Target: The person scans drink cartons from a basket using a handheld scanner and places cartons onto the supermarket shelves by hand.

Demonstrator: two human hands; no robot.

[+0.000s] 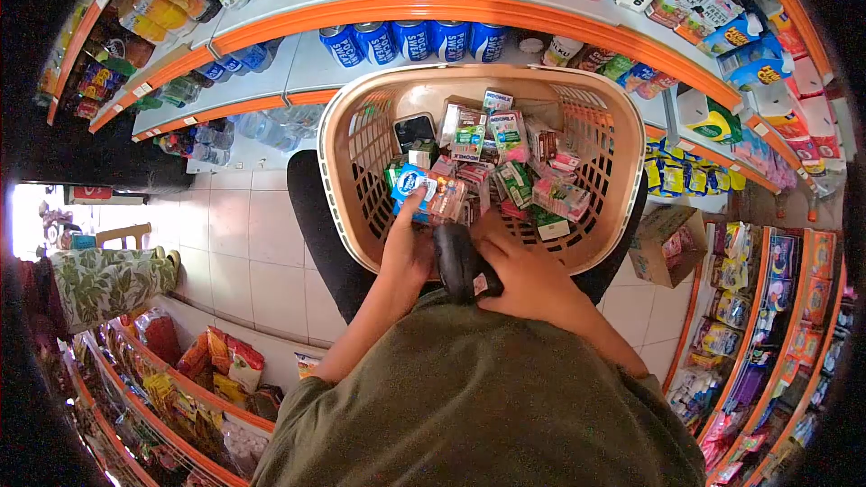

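A peach-coloured plastic basket [481, 78] sits in front of me, holding several small drink cartons [511, 135] in a loose pile and a dark phone-like object [414, 133]. Over the near part of the basket, my left hand [403, 239] is closed around a blue and pink-brown carton [433, 192], its thumb on the front. A black handheld device [456, 261] lies between my hands, its front end close to that carton. My right hand [520, 261] is closed round the black device, with part of its grip hidden by fingers.
Shelves with orange edges [424, 7] curve across the back, holding blue cans [412, 41] and bottles. An open cardboard box [668, 246] stands right of the basket. Snack racks [722, 307] rise at the right; more packets [233, 365] are at the lower left. Tiled floor [262, 225] shows at left.
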